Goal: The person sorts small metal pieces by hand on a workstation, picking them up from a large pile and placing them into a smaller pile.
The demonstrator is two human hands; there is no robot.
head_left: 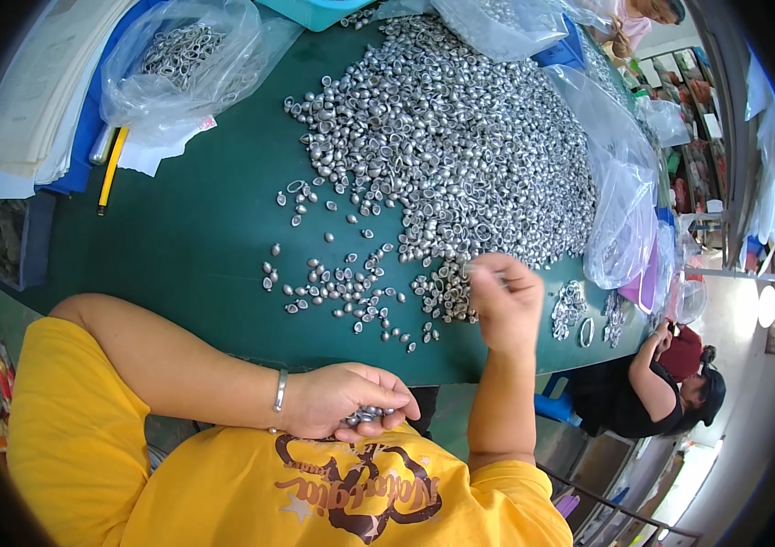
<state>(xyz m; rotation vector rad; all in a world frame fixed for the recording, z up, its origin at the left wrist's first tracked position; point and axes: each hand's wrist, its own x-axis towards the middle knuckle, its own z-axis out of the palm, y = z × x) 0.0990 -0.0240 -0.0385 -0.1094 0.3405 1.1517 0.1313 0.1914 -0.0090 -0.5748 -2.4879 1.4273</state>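
Note:
My left hand (323,401), palm turned up and fingers curled, cups a handful of small silver metal pieces (369,415) close to my body. Over the front of a big heap of similar teardrop-shaped, partly hollow pieces (460,137), my right hand (510,305) is raised with its fingers bent together. Whatever sits between those fingertips is too small and blurred to name. Right beside it lies a small cluster of pieces (437,292). Further left, a loose scatter of pieces (351,283) is spread on the green tabletop (178,246).
At the far left stands a clear bag (260,41) of silver rings, near a yellow pencil-like stick (112,173) and stacked papers (41,82). Another clear bag (620,210) borders the heap's right side, with small groups of links (568,310) below. Two people sit beyond, right and far right.

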